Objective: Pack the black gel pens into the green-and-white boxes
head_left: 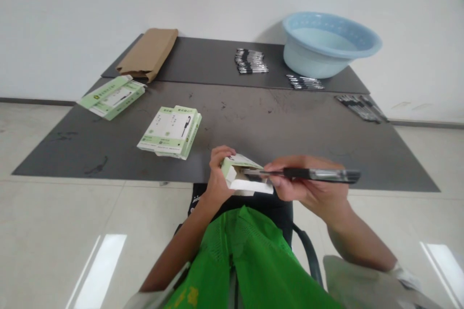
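My left hand [217,174] is closed around a small green-and-white carton [243,175] with its end flap open, held just over the near edge of the dark mat [253,125]. My right hand [308,186] grips a bundle of black pens [311,174] lying level, their tips at the carton's open mouth. Both hands hover above my lap, where green mesh cloth [250,256] lies.
Two stacks of the same green cartons [170,131] [113,96] lie on the mat's left side. A brown paper bag [148,54] sits at the back left, a light blue basin [328,43] at the back right. Loose pen groups [251,61] [305,82] [360,107] lie near the basin.
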Demonstrator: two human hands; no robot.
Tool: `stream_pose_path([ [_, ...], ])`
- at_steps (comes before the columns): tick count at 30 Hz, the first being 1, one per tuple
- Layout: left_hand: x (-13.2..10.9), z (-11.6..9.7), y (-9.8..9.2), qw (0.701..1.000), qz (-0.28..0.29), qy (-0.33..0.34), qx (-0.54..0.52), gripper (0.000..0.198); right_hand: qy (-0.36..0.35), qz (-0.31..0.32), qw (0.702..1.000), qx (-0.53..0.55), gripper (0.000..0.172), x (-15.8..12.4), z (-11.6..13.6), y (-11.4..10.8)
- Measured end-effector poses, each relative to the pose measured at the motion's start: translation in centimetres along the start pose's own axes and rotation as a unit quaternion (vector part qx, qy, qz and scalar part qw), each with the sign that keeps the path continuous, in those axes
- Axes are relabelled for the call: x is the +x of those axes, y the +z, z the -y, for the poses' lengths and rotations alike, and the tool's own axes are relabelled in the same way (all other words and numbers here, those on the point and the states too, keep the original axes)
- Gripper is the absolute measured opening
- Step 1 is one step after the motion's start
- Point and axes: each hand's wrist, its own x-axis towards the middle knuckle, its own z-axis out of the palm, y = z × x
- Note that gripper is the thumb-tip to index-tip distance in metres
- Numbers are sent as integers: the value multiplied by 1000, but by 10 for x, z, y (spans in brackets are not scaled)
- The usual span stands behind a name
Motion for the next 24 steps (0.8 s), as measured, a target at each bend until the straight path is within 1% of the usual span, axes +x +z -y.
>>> stream_pose_path([
  [2,0,0,-2,1000,17,10,-9,64,-18,35,999,-35,6,2,1,-3],
  [6,3,0,-6,997,40,51,-31,71,-29,105,994,-25,19,4,5,-10],
  [9,5,0,-7,996,43,73,-39,64,-38,163,985,-42,23,8,10,-16],
  [12,6,0,-7,996,52,74,-24,60,-52,199,975,-86,28,14,17,-22],
  [15,6,-1,-7,996,51,74,-24,62,-62,211,967,-131,27,19,24,-25],
  [18,5,-1,-8,997,42,64,-18,55,-64,215,963,-151,25,22,28,-25],
  [20,5,-1,-8,997,44,56,-15,51,-64,214,964,-147,24,23,27,-24],
  [22,3,0,-8,998,45,46,-18,52,-64,203,968,-135,23,23,26,-23],
  [24,1,-1,-6,999,34,18,-4,54,-60,191,973,-117,26,23,26,-22],
])
